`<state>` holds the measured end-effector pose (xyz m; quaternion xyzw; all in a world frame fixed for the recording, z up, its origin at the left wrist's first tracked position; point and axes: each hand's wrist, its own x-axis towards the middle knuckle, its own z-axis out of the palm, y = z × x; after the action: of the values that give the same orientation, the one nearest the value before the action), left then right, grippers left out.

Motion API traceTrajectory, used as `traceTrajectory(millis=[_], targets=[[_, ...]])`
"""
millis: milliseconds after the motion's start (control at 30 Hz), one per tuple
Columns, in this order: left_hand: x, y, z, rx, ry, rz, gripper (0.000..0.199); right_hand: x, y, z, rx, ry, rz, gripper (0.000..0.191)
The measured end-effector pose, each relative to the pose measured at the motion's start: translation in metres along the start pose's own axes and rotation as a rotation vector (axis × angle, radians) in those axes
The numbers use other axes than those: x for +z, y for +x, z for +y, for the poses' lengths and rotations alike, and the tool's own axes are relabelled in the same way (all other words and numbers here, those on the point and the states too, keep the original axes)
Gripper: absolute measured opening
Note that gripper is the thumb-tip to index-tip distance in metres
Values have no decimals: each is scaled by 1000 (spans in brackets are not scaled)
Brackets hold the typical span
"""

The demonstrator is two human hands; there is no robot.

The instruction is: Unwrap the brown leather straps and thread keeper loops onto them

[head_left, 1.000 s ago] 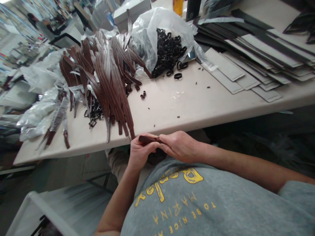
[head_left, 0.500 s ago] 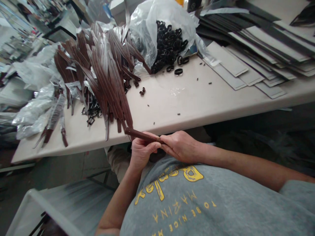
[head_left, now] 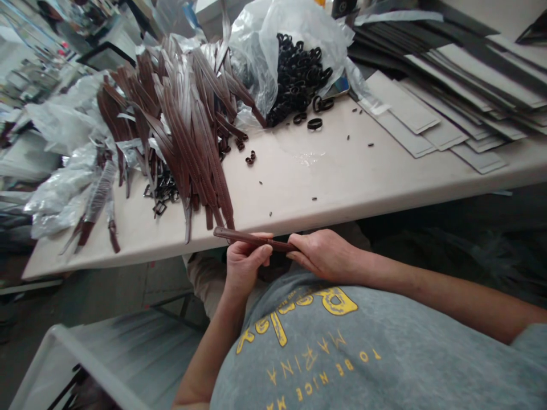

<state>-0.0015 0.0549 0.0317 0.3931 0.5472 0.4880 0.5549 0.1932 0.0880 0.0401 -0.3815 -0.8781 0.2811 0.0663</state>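
Observation:
A brown leather strap [head_left: 280,245] is stretched between my two hands, just off the front edge of the table. My left hand [head_left: 245,262] pinches it with the thumb on top, and the strap's free end sticks out to the left. My right hand [head_left: 322,254] is closed round its other end, which the fingers hide. Beyond my left hand, a pile of similar brown straps [head_left: 188,125] lies on the table, some reaching the front edge. Small brown loops [head_left: 250,158] lie beside the pile, and dark metal buckles [head_left: 160,206] poke out beneath it.
A clear plastic bag [head_left: 256,51] spills black loops [head_left: 299,74] at the back of the table [head_left: 282,188]. Flat grey and black pieces [head_left: 419,125] are stacked at the right. Plastic-wrapped straps [head_left: 100,191] lie at the left. Tiny metal bits are scattered about.
My right hand has slid right, away from my left hand, so a length of strap now shows between them. My left hand keeps its pinch. The view has shifted slightly.

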Motion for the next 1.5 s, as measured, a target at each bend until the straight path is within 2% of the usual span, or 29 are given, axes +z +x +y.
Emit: traceTrajectory(millis=[133,233,333,400,467,500,600,667,767,833,933,1000,1100,1133,1167,1200,1233,1267,1333,1400,1433,1500], targets=[[9,-6,-5,-38,109,-18,26,2,7,-7,15,20,45,28],[2,-6,-4,-8,91,-10,26,-8,10,-7,-9,104,8,27],[-10,-2,0,52,32,-12,28,-25,8,-3,-85,306,-107,18],[-13,4,2,126,-59,37,38,-35,8,-3,-133,487,-72,15],[-5,9,2,187,-164,43,59,-43,9,-9,-184,650,95,16],[2,10,1,200,-201,-4,70,-47,11,-15,-212,728,217,16],[31,11,-7,116,-167,-296,88,-61,18,-37,-266,932,586,18],[50,8,-14,47,-58,-446,81,-72,21,-50,-261,995,826,22],[64,7,-20,5,81,-575,47,-90,21,-57,-234,953,1118,20],[58,10,-18,-44,103,-591,34,-100,14,-48,-242,907,1243,13],[26,17,-8,-111,162,-517,26,-104,-8,-17,-206,852,1333,8],[-1,20,2,-119,268,-492,18,-95,-32,9,-39,871,1295,11],[-33,21,18,-128,434,-544,14,-67,-75,45,343,1000,1100,20],[-39,21,23,-140,485,-590,15,-57,-90,52,491,1025,883,25],[-41,21,27,-156,529,-645,15,-47,-104,57,609,1018,577,31],[-41,21,30,-171,563,-705,16,-40,-115,60,656,982,320,37],[-39,21,32,-180,586,-764,17,-34,-124,60,654,913,159,42],[-35,22,33,-182,600,-817,18,-31,-129,59,614,823,85,43],[-25,22,33,-180,614,-900,20,-29,-128,56,446,593,162,37],[-18,23,32,-197,638,-957,22,-27,-113,55,253,352,240,32],[-17,23,32,-211,659,-971,23,-25,-103,56,174,252,209,37],[-18,23,35,-215,727,-978,24,-17,-82,58,74,126,39,39]])
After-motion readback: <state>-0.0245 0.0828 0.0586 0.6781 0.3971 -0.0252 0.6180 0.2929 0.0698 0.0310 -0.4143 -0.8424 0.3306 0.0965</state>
